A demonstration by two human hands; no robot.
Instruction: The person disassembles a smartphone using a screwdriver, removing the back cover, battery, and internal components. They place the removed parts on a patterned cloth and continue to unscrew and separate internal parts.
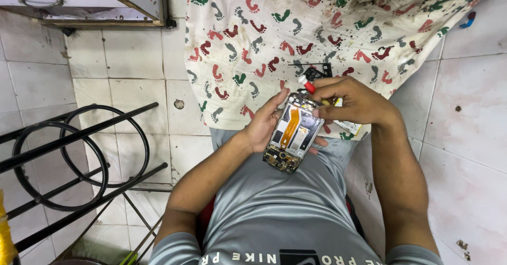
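White floor tiles [132, 53] fill the view from above, with a black metal stand [79, 154] of bars and rings at the left and the corner of a drawer cabinet [84, 1] at the top. A cream cloth printed with coloured footprints [317, 32] hangs over the desk edge ahead of the seated person, whose grey shirt [280, 212] fills the lower middle.

Over the lap sits an opened phone [292, 133], its back cover off, with an orange ribbon cable and circuit board showing. Its long axis runs from lower left, near the body, up to the right, toward the cloth. The left hand [264, 125] cradles it from the left side and beneath, fingers wrapped around the edge. The right hand [351, 104] comes in from the right and sits over the phone's upper end, pinching a small red-and-white tipped tool [305, 83] just at that top edge; it is the hand nearer the working end.
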